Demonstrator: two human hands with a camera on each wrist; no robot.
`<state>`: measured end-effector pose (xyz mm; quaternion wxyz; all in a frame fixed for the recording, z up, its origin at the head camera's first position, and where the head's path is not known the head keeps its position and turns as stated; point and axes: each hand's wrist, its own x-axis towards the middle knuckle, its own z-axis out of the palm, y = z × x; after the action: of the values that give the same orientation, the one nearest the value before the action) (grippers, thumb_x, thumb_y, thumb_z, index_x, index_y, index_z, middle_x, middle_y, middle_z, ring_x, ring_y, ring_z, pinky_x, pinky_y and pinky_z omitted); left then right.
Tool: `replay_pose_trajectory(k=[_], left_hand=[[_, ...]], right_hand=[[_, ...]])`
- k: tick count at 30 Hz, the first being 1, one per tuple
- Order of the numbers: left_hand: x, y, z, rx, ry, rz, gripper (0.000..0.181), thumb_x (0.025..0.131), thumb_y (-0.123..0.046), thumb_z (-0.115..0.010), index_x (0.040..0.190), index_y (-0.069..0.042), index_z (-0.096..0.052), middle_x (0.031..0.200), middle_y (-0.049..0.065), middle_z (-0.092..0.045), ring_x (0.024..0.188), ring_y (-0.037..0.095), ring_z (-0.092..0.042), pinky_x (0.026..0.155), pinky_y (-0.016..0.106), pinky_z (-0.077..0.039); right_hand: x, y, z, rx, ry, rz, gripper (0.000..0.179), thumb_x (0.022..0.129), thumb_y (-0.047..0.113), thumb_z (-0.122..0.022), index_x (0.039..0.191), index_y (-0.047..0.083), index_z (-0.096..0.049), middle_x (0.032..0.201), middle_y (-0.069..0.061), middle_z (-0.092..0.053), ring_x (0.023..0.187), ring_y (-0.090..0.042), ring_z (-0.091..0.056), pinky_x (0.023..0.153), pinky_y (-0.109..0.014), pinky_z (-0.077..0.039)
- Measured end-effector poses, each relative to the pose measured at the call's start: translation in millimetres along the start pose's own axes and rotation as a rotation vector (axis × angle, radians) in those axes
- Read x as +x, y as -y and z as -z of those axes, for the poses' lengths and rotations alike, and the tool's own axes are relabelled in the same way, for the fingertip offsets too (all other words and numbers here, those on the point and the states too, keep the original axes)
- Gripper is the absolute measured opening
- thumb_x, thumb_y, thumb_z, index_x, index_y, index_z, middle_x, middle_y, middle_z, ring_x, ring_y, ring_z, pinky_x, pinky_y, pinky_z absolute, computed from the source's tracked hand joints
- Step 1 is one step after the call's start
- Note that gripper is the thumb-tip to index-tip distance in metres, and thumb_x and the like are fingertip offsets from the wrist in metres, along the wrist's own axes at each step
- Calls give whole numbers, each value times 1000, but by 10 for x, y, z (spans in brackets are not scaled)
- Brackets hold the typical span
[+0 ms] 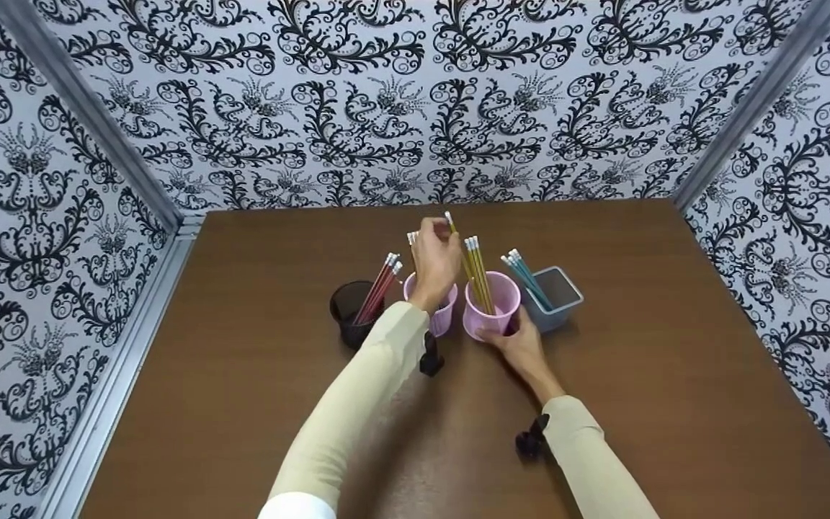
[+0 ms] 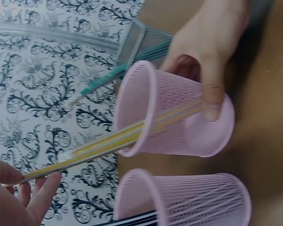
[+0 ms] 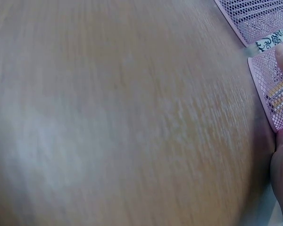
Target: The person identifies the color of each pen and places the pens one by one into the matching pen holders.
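Observation:
A yellow pencil (image 2: 66,165) with a white end is pinched between the thumb and fingers of my left hand (image 1: 438,259). Its lower part reaches into the pink mesh cup (image 1: 507,294) on the right, beside several yellow pencils (image 1: 481,277) standing there. My right hand (image 1: 524,347) grips this cup low on its right side, thumb across the front near the base. A second pink mesh cup (image 2: 207,197) stands close to its left, partly behind my left wrist, with dark-and-white striped pencils (image 2: 137,219) inside.
At the left is a black mesh cup (image 1: 346,306) with several red pencils (image 1: 377,292). A grey-blue square mesh holder (image 1: 558,288) with teal pencils (image 1: 527,274) sits just right of the held cup. Patterned walls (image 1: 415,108) enclose the brown table (image 1: 674,360).

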<state>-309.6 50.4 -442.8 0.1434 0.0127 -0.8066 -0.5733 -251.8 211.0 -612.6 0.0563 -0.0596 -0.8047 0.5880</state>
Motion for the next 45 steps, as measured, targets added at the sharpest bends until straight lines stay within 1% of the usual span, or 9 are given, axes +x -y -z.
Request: replay_pose_trajectory(k=[5, 10, 17, 24, 28, 34, 38, 42, 45], left_hand=[[-69, 133, -52, 29, 42, 44, 25, 91, 0, -62, 116, 1, -61, 105, 17, -74, 99, 28, -71, 88, 33, -56], [-107, 221, -82, 59, 70, 55, 25, 90, -1, -64, 115, 1, -63, 102, 17, -76, 96, 27, -73, 86, 33, -57], [-140, 315, -110, 104, 106, 60, 23, 90, -2, -63, 112, 1, -67, 98, 15, -77, 92, 25, -75, 82, 32, -58], [-158, 353, -111, 115, 140, 71, 23, 90, -2, -63, 112, 1, -68, 100, 16, -77, 93, 25, -74, 83, 32, -58], [-169, 376, -107, 119, 141, 57, 23, 88, -1, -63, 110, 1, -69, 98, 16, -77, 92, 26, -75, 82, 32, -57], [-169, 401, -74, 88, 153, 35, 23, 89, 1, -62, 111, 4, -67, 101, 18, -76, 93, 27, -75, 80, 31, -59], [-206, 409, -39, 93, 140, 11, 22, 88, 1, -61, 109, 3, -69, 100, 17, -77, 92, 25, -75, 79, 31, -59], [-287, 381, -23, 95, 155, -2, 21, 88, 1, -61, 107, 1, -70, 98, 14, -77, 89, 21, -74, 77, 27, -58], [-369, 350, 4, 94, 190, -46, 20, 89, 1, -61, 107, 1, -69, 96, 14, -77, 85, 20, -73, 74, 25, -57]], right_hand=[[-22, -2, 4, -17, 2, -14, 88, 74, 20, -89, 147, 3, -41, 145, -21, -54, 135, -33, -50, 118, -47, -37], [-42, 15, -3, -7, -4, -15, 88, 73, 19, -89, 146, 2, -42, 145, -22, -54, 135, -34, -50, 117, -48, -36], [-25, 22, -36, -9, 3, -18, 86, 73, 16, -89, 144, 0, -43, 143, -23, -55, 132, -34, -52, 116, -48, -38], [-21, 48, -41, -6, 3, -8, 84, 73, 16, -89, 143, 1, -45, 141, -22, -57, 131, -33, -53, 116, -46, -38], [-18, 47, -51, -2, 5, -6, 83, 73, 15, -89, 142, 1, -46, 141, -22, -57, 130, -33, -53, 116, -46, -38], [9, 51, -68, 2, 14, 4, 85, 73, 17, -89, 144, 2, -45, 142, -22, -56, 132, -33, -53, 116, -47, -38], [12, 50, -77, 13, 28, 1, 86, 74, 17, -89, 146, 2, -44, 144, -21, -55, 134, -32, -51, 118, -47, -37], [20, 30, -55, 96, 46, 14, 86, 75, 5, -86, 148, -1, -41, 147, -24, -51, 138, -34, -47, 119, -47, -33], [17, 8, -38, 134, 45, 35, 85, 74, -5, -83, 147, -6, -39, 147, -28, -50, 140, -38, -45, 119, -49, -31]])
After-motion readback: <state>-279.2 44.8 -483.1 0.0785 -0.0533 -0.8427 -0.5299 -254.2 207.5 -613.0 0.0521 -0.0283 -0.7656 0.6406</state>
